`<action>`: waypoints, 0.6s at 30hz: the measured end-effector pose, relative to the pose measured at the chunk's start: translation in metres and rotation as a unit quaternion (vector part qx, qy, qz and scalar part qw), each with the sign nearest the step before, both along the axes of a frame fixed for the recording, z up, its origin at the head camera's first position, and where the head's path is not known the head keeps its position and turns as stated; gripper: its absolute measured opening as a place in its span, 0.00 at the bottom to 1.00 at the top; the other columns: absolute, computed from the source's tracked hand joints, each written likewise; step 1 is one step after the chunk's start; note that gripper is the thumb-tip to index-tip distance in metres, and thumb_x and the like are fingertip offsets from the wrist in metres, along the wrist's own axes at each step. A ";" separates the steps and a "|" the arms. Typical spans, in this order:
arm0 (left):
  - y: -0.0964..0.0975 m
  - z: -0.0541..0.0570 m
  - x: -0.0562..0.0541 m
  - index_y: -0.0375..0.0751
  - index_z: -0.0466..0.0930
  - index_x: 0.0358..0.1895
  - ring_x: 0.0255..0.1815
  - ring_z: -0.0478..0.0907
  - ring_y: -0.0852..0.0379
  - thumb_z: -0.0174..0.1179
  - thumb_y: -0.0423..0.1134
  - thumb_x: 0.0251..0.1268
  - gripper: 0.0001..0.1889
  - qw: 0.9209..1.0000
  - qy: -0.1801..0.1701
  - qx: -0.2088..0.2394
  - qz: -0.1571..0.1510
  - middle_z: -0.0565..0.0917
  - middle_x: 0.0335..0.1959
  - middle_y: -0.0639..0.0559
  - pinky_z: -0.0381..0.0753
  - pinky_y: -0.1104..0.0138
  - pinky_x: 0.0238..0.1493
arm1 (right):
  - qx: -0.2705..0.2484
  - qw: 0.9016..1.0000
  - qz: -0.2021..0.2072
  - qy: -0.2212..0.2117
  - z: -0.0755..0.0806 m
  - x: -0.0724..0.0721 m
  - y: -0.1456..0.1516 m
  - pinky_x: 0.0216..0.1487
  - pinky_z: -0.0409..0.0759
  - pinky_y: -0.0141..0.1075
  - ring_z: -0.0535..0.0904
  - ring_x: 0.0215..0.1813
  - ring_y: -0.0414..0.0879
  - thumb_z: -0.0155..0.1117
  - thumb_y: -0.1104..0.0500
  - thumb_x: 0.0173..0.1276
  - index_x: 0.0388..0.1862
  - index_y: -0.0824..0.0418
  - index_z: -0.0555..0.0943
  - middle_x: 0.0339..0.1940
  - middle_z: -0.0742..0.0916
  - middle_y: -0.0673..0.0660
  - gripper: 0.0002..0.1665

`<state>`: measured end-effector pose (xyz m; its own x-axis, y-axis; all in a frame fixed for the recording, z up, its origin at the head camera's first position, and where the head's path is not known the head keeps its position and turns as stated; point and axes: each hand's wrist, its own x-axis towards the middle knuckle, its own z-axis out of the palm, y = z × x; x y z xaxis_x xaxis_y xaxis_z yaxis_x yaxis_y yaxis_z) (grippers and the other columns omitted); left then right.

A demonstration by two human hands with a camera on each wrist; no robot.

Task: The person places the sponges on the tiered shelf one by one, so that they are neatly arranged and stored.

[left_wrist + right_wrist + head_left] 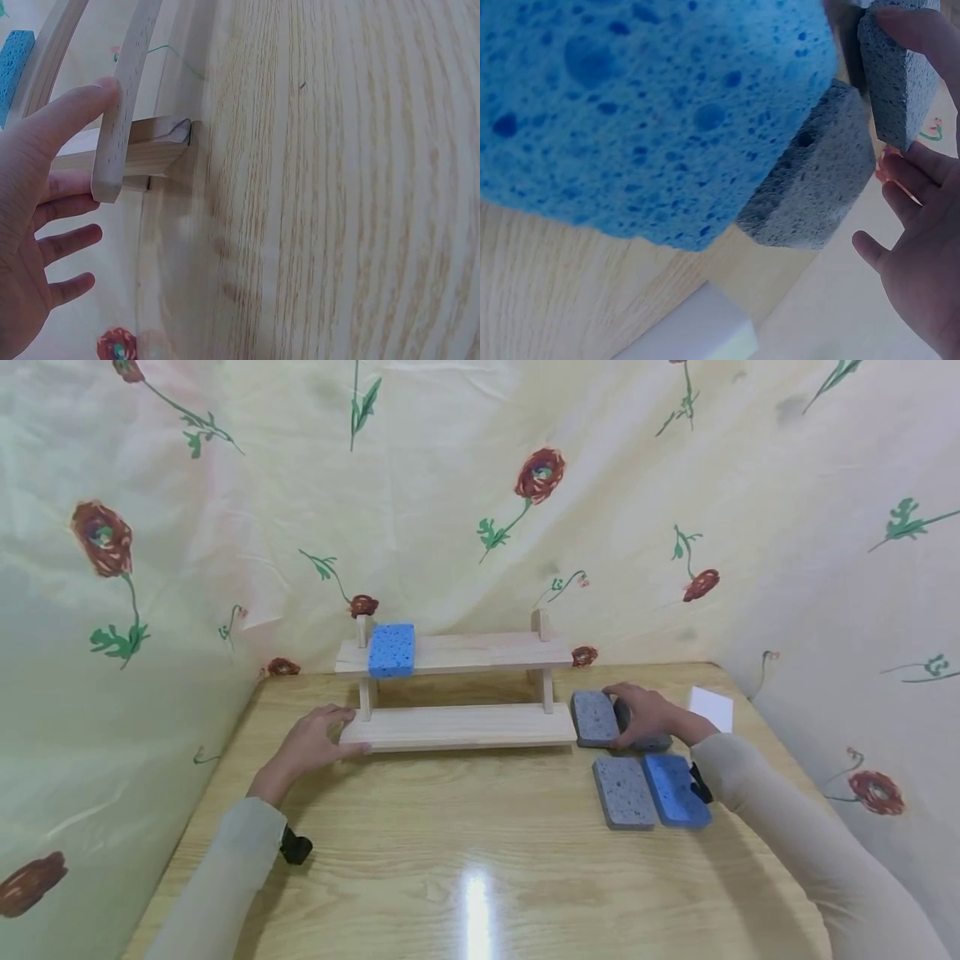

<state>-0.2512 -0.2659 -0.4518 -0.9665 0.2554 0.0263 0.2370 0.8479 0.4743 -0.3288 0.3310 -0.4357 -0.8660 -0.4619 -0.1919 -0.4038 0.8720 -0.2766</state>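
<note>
A small two-tier wooden shelf [457,727] stands at the back of the table. My left hand [318,743] holds the left end of its lower board [124,97], thumb on one side and index finger on the other, remaining fingers spread. On the upper board's left part lies a blue sponge [392,651]. To the right of the shelf, my right hand [647,710] pinches a grey sponge [596,718] between thumb and fingers, close to the shelf's right end. Partly hidden beneath that hand is another grey sponge [814,172].
In front of the right hand lie a grey sponge [625,793] and a blue sponge [677,791], side by side. A white block [710,708] sits at the table's back right. Flowered cloth [450,527] hangs behind and beside the wooden table [420,843].
</note>
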 end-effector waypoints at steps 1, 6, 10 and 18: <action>0.000 0.000 0.001 0.34 0.76 0.68 0.75 0.66 0.32 0.70 0.66 0.56 0.45 1.000 0.000 0.000 0.000 0.73 0.72 0.34 0.64 0.37 0.74 | -0.002 1.000 -0.001 0.005 0.001 0.000 -0.001 0.68 0.71 0.66 0.72 0.70 0.70 0.83 0.43 0.48 0.77 0.69 0.62 0.72 0.73 0.72 0.64; -0.001 -0.001 0.001 0.34 0.76 0.68 0.75 0.65 0.32 0.70 0.66 0.56 0.45 1.000 0.003 -0.002 -0.002 0.73 0.72 0.35 0.64 0.36 0.74 | -0.004 1.000 -0.005 0.025 0.006 0.002 -0.002 0.68 0.70 0.67 0.73 0.68 0.68 0.84 0.45 0.46 0.76 0.67 0.62 0.72 0.73 0.71 0.64; -0.001 -0.002 0.001 0.35 0.76 0.68 0.75 0.65 0.32 0.70 0.66 0.57 0.45 1.000 0.004 0.001 -0.003 0.73 0.72 0.35 0.64 0.36 0.74 | -0.009 0.999 -0.005 0.037 0.010 0.005 -0.002 0.70 0.68 0.68 0.71 0.71 0.70 0.85 0.45 0.46 0.76 0.69 0.62 0.73 0.72 0.72 0.65; -0.001 -0.002 0.001 0.34 0.76 0.68 0.75 0.65 0.33 0.71 0.65 0.56 0.44 1.000 0.005 0.003 -0.003 0.73 0.73 0.35 0.64 0.37 0.74 | -0.026 0.998 -0.011 0.062 0.012 0.008 0.003 0.67 0.72 0.66 0.71 0.69 0.70 0.82 0.47 0.48 0.76 0.71 0.60 0.71 0.72 0.73 0.64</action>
